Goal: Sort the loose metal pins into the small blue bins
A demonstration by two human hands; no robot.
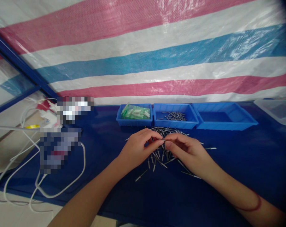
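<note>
Above a loose pile of blind rivets (165,155), my left hand (139,146) and my right hand (189,151) meet fingertip to fingertip. Both are closed in a pinch on one thin metal piece, which looks like a blind rivet (163,140); the fingers cover most of it. Silver rivets with long thin stems lie scattered under and around both hands, a few apart from the pile. Behind the hands, the middle blue bin (157,117) holds more rivets or their stems, grey and slim.
The left blue bin (122,122) contains green packets with white pieces. On the right stands a wider blue bin (228,125), beside a clear plastic lid or tray (275,110). White cables (83,160) and blurred-out devices (60,148) occupy the table's left side. A striped sheet (143,66) hangs behind.
</note>
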